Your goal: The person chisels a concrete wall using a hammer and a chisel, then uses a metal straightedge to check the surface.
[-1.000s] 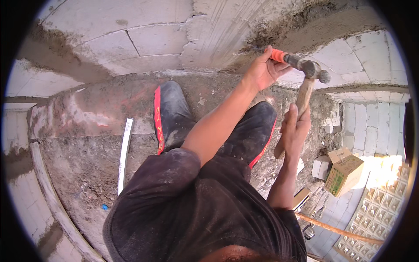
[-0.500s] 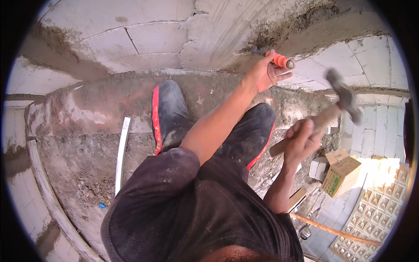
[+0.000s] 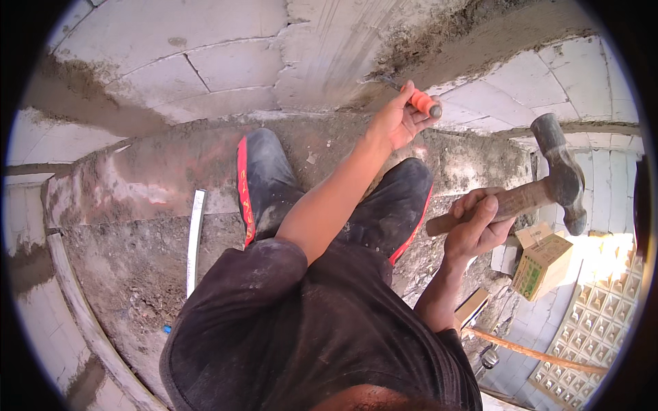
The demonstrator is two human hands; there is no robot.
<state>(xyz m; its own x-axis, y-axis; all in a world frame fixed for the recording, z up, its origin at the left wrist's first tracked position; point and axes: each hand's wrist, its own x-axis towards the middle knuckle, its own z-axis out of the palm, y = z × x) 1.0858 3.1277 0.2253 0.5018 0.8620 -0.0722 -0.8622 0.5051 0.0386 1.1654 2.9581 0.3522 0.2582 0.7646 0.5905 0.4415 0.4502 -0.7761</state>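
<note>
My left hand point(image 3: 397, 122) is closed round the orange, ribbed grip of a chisel point(image 3: 423, 103). The chisel's dark shaft points up and left to the rough, grey mortar strip point(image 3: 439, 48) on the block wall; whether the tip touches it I cannot tell. In my right hand point(image 3: 478, 225) is a hammer point(image 3: 565, 179), held by its wooden handle. Its dark metal head is raised to the right of the chisel, well apart from the chisel's butt end.
Pale block walls point(image 3: 233, 61) stand ahead and at both sides. A white strip point(image 3: 196, 240) lies on the rubble floor at left. An open cardboard box point(image 3: 545, 264), a wooden stick point(image 3: 534, 349) and a patterned lattice panel point(image 3: 603, 308) are at lower right.
The hammer has moved a little right, and its head has tilted further over. My left hand, still holding the chisel, has shifted slightly left in the picture.
</note>
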